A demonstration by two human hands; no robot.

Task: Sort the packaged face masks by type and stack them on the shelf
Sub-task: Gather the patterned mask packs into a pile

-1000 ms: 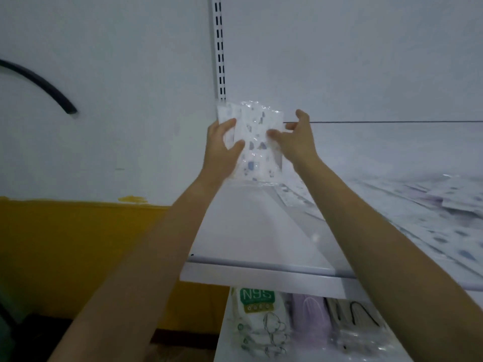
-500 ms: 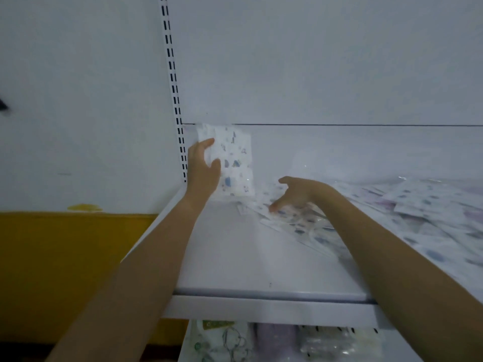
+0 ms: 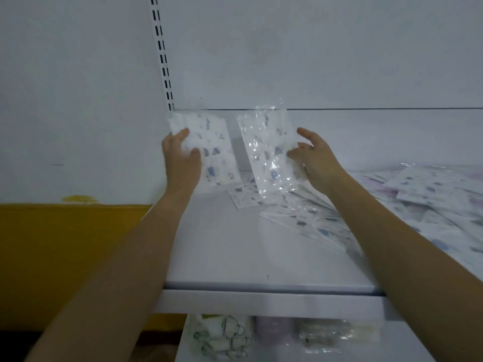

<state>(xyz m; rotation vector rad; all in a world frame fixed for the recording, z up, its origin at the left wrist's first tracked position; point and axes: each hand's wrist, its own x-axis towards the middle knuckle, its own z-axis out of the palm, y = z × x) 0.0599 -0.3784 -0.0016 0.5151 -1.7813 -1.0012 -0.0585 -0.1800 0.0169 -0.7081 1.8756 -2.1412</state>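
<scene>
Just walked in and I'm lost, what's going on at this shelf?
A person is sorting packaged face masks on a white shelf. The left hand holds a printed mask pack upright near the back left corner. The right hand grips a second pack beside it, apart from the first. More packs lie in a loose pile on the right.

Loose mask packets [image 3: 407, 197] on shelf [image 3: 235, 246], right.

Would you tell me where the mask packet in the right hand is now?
Head view, centre: the mask packet is held up above the shelf by the right hand, beside the packets in the left hand.
</scene>
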